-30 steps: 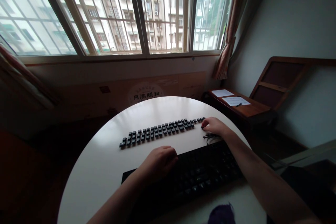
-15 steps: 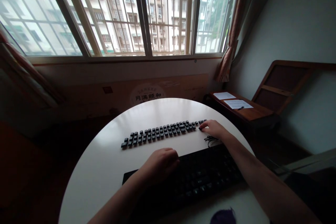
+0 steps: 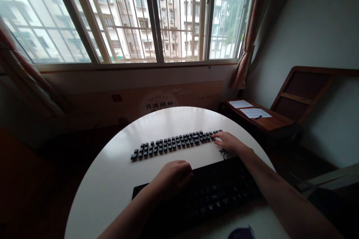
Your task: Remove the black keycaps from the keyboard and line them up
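The right hand (image 3: 228,142) lies at two o'clock on the round white counter (image 3: 112,179). Its fingers are stretched nearly flat, with the tips touching the right end of the long row of loose black plastic keycaps (image 3: 174,143). The left hand (image 3: 172,177) rests at six o'clock, fingers curled narrow on the far edge of the black rectangular keyboard (image 3: 218,190). I cannot tell whether it holds anything.

The cardboard sheet (image 3: 196,93) under the window bears a round mark reading 月满颐和; the small lettering arched above it is illegible. The keycaps (image 3: 174,143) are too dark to read.
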Tool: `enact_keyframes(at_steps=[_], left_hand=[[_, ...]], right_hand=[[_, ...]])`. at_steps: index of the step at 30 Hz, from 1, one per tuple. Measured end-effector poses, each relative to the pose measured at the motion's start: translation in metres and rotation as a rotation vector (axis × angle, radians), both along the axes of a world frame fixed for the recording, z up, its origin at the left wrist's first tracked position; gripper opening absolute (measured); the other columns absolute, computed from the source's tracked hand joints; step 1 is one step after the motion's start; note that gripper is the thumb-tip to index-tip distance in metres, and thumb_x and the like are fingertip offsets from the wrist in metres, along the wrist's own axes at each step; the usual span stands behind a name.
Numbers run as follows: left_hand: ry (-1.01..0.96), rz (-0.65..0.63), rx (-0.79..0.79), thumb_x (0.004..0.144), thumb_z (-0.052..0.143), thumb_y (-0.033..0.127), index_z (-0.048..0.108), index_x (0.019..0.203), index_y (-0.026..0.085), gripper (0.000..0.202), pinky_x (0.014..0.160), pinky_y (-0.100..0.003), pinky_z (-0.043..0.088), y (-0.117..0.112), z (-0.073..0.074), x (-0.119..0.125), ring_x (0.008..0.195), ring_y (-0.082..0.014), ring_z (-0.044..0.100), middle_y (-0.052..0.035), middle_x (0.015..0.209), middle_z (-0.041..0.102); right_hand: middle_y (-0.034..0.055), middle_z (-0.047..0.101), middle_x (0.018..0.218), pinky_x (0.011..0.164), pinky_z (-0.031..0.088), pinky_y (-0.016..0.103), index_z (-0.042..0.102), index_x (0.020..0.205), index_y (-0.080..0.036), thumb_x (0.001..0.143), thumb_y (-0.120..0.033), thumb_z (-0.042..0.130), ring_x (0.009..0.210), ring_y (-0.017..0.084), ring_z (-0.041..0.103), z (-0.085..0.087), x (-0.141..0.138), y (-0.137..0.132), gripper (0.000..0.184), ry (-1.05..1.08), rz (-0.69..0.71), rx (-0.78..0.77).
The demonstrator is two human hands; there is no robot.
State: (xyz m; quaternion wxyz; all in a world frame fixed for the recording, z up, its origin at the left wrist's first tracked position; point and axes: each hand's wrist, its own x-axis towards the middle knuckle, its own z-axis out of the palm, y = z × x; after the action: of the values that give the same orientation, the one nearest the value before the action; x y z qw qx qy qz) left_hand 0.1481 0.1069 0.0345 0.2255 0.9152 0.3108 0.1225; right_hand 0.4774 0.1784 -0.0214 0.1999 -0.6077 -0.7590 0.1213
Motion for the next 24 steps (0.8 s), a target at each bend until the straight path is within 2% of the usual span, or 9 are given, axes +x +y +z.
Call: enact_keyframes(at_steps=[7, 12, 15, 18, 21, 24], left_hand=[[0.007, -0.007, 0.012, 0.088, 0.054, 0.022, 0.057, 0.079, 0.019, 0.01, 0.064, -0.024, 0.04, 0.0, 0.0, 0.0, 0.071, -0.0146, 0.056, -0.0019, 0.082, 0.062], [-0.011, -0.013, 0.035, 0.088, 0.054, 0.023, 0.057, 0.079, 0.019, 0.01, 0.063, -0.024, 0.04, 0.002, -0.004, 0.0, 0.07, -0.0145, 0.055, -0.0016, 0.08, 0.062], [-0.006, -0.018, 0.036, 0.089, 0.053, 0.023, 0.057, 0.079, 0.019, 0.011, 0.064, -0.024, 0.041, 0.002, -0.003, 0.0, 0.071, -0.0148, 0.056, -0.0018, 0.081, 0.062], [0.005, -0.02, 0.042, 0.089, 0.053, 0.023, 0.058, 0.08, 0.019, 0.011, 0.064, -0.024, 0.041, 0.001, -0.001, 0.0, 0.072, -0.0151, 0.056, -0.0021, 0.081, 0.063], [0.023, -0.015, 0.028, 0.089, 0.054, 0.023, 0.058, 0.08, 0.019, 0.01, 0.065, -0.025, 0.042, 0.0, 0.001, 0.0, 0.073, -0.0155, 0.057, -0.0024, 0.083, 0.063], [0.039, -0.016, 0.017, 0.088, 0.054, 0.022, 0.059, 0.081, 0.019, 0.009, 0.066, -0.025, 0.042, -0.001, 0.003, 0.0, 0.075, -0.0161, 0.058, -0.0028, 0.085, 0.064]], right_hand=[[0.0109, 0.073, 0.117, 0.096, 0.051, 0.037, 0.073, 0.118, -0.019, 0.084, -0.023, 0.063, 0.107, 0.027, 0.068, -0.001, 0.0, -0.002, 0.036, 0.016, 0.012, 0.056], [0.0093, 0.073, 0.114, 0.098, 0.05, 0.037, 0.074, 0.114, -0.021, 0.087, -0.018, 0.056, 0.107, 0.026, 0.067, 0.006, -0.004, -0.003, 0.032, 0.073, -0.011, 0.19], [0.0102, 0.071, 0.118, 0.101, 0.048, 0.037, 0.071, 0.116, -0.02, 0.093, -0.019, 0.047, 0.111, 0.024, 0.065, 0.025, -0.008, -0.011, 0.033, 0.123, -0.031, 0.305], [0.012, 0.069, 0.117, 0.096, 0.05, 0.04, 0.067, 0.121, -0.017, 0.1, -0.032, 0.039, 0.106, 0.025, 0.065, 0.053, -0.008, -0.027, 0.038, 0.288, -0.075, 0.508], [0.0099, 0.072, 0.092, 0.079, 0.053, 0.038, 0.071, 0.106, -0.018, 0.102, -0.053, 0.025, 0.083, 0.024, 0.068, 0.08, -0.001, -0.048, 0.058, 0.54, -0.134, 0.653], [0.0055, 0.063, 0.063, 0.064, 0.052, 0.034, 0.07, 0.09, -0.019, 0.098, -0.068, 0.014, 0.061, 0.02, 0.064, 0.094, 0.007, -0.068, 0.075, 0.78, -0.157, 0.584]])
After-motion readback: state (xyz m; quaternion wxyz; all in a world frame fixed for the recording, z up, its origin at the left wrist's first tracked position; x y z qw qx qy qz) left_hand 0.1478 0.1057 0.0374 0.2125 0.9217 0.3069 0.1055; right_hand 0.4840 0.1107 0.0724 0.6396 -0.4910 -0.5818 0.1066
